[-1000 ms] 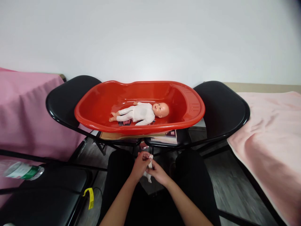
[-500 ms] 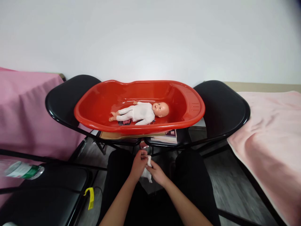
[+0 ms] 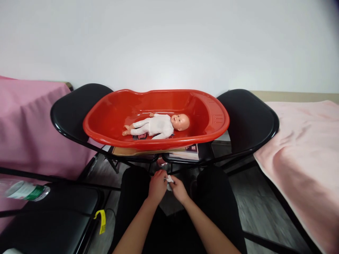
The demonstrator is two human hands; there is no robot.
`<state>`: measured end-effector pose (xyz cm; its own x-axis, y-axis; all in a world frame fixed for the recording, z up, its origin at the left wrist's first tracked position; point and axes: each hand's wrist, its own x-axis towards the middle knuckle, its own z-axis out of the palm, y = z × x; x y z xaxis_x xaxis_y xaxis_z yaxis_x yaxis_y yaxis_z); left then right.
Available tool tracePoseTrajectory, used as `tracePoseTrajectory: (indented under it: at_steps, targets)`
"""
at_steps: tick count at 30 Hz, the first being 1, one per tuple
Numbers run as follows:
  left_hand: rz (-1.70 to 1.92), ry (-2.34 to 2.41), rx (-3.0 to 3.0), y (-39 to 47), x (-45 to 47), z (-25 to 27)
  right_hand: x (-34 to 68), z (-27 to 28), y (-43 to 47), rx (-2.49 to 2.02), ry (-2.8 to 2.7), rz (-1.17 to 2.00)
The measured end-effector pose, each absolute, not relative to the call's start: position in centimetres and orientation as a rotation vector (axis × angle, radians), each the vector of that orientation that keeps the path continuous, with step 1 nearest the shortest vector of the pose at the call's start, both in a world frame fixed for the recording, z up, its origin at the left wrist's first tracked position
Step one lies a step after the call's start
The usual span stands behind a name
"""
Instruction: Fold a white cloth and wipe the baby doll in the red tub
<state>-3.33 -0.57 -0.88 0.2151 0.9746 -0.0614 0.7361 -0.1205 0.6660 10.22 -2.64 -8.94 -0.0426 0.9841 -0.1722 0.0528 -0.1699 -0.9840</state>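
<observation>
— Two hands low in the middle, over your lap: your left hand (image 3: 157, 186) and right hand (image 3: 179, 189) meet on a small white cloth (image 3: 169, 180).

— How are your fingers set?

— Curled in on both hands, tips pinching the cloth from either side. Most of it is bunched between them, so only a scrap shows, and its shape I cannot tell.

— Where does that sit against the tub?

— Near side of it, just below the rim. The red tub (image 3: 214, 121) rests across two black chairs, one at the left (image 3: 71, 109), one at the right (image 3: 249, 120), with books (image 3: 189, 152) under its near edge.

— And inside?

— One doll (image 3: 159, 125) in white, on its back, head to the right, feet to the left, well apart from your hands.

— Anything at the sides?

— Pink cover (image 3: 26, 123) far left, a paler pink blanket (image 3: 304, 148) on the right. Near left, a bottle (image 3: 25, 190) lies on its side beside a third black seat (image 3: 53, 215), and a yellow tag (image 3: 102, 221) hangs at that seat's edge.
</observation>
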Motion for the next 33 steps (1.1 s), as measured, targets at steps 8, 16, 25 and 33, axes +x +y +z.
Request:
tracePoseTrajectory:
  at_steps: [8, 16, 25, 33]
  targets:
    - [0.454, 1.550, 1.955, -1.0, -3.0, 0.3, 10.2, -9.4, -2.5, -1.352, -1.337, 1.254]
    - [0.670, 1.559, 1.813, -1.2, -3.6, -0.5, 10.0, -7.7, -2.8, -1.392, -1.386, 1.369]
    - [1.377, 1.226, 2.073, 2.0, -3.1, 13.5, 20.9, 12.2, 3.4, -1.207, -1.334, 1.277]
    - [0.791, 1.348, 2.151, 19.9, 3.7, 20.8, 26.1, 19.5, 22.2, -1.348, -1.448, 0.388]
